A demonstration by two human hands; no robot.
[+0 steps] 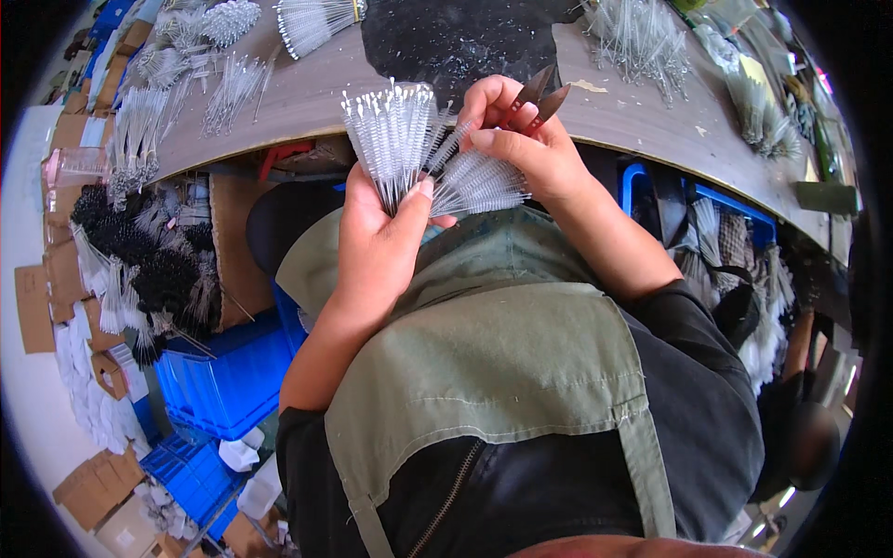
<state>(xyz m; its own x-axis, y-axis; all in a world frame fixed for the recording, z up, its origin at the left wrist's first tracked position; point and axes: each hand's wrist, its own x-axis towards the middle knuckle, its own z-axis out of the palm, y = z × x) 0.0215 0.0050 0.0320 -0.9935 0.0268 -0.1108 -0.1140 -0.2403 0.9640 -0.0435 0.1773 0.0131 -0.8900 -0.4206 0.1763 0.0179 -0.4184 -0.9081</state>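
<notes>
My left hand [379, 237] is closed round a fanned bunch of thin wire brushes with pale bristles. Part of the bunch, the upright brushes [393, 135], has white tips and stands above my fist. Other brushes [484, 183] from the same grip splay out to the right. My right hand [535, 144] is closed on a pair of small snips [537, 98], with dark pointed blades sticking up past the fingers and parted from each other. Its thumb and forefinger meet beside a single brush [451, 144] between the two parts of the bunch; whether they touch it is unclear.
The curved grey worktable [307, 102] carries a dark mat [456, 46] and brush piles [637, 46] on both sides. Below left are blue crates [223, 381] and black brushes [158, 251]. Under the table's right side sits another blue crate [735, 209]. A person [791, 428] is partly visible far right.
</notes>
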